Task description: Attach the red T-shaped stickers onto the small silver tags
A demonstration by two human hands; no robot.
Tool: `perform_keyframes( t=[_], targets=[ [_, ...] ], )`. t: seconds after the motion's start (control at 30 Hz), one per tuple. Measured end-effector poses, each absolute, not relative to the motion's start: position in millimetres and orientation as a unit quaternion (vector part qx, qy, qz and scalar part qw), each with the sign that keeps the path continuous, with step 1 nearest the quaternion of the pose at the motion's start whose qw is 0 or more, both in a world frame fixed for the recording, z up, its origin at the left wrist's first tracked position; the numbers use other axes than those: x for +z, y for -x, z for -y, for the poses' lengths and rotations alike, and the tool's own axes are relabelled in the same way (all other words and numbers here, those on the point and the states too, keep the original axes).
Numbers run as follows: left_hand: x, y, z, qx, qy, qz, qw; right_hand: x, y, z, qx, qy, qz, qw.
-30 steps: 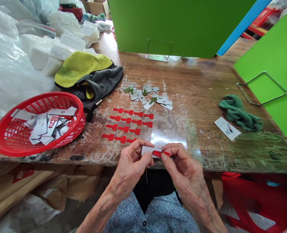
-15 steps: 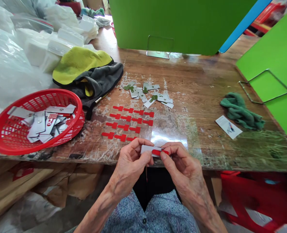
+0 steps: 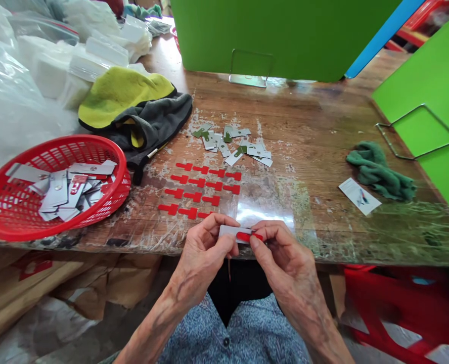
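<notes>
Between both hands, just over the table's front edge, is a small white card (image 3: 227, 230) with a red T-shaped tab (image 3: 243, 236) on its right part. My left hand (image 3: 209, 243) pinches the card's left end between thumb and fingers. My right hand (image 3: 285, 253) is closed on the right end, its thumb on the red tab. The fingers hide the card's far side and right end. Beyond my left hand lie several more red T-shaped pieces (image 3: 196, 182) in rows. Farther back is a loose pile of white cards with green tabs (image 3: 224, 146).
At the left stands a red basket (image 3: 122, 189) of white and red cards, beside a yellow-grey cloth (image 3: 126, 96) and plastic bags (image 3: 15, 101). A green cloth (image 3: 376, 167) and printed card (image 3: 360, 196) lie right. Green boards (image 3: 285, 35) with wire stands border the table (image 3: 315, 116).
The view has shifted slightly. Both hands keep their hold on the white card and red tab, with hardly any visible movement.
</notes>
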State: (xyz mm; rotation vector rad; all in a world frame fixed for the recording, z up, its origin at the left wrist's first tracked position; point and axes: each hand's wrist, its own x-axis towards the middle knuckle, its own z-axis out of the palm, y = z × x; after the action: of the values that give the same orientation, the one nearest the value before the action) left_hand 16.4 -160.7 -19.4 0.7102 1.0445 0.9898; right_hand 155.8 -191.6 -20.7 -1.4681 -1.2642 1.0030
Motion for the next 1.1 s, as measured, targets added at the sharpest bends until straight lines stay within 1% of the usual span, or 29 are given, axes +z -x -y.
perform_keyframes(
  t=[0.53,0.77,0.87,0.97,1.03,1.1],
  targets=[
    [-23.0,-16.0,160.4,0.446,-0.314,-0.470,0.694,-24.0,-154.1,192.0,0.401,0.604,0.512,0.460],
    [-20.3,-16.8,160.4,0.461,-0.326,-0.459,0.686,-22.4,-152.3,192.1,0.364,0.606,0.546,0.450],
    [-21.0,-20.6,163.0,0.481,-0.337,-0.474,0.656,-17.9,-148.5,194.9,0.261,0.631,0.587,0.434],
    [-25.5,-24.9,169.3,0.508,-0.372,-0.497,0.597,-12.3,-144.6,198.4,0.146,0.635,0.633,0.418],
    [-29.0,-26.4,174.6,0.513,-0.410,-0.511,0.554,-9.1,-143.6,199.5,0.144,0.626,0.651,0.404],
    [-31.3,-26.6,179.5,0.502,-0.451,-0.527,0.517,-6.4,-143.7,199.4,0.183,0.633,0.646,0.385]
  ],
)
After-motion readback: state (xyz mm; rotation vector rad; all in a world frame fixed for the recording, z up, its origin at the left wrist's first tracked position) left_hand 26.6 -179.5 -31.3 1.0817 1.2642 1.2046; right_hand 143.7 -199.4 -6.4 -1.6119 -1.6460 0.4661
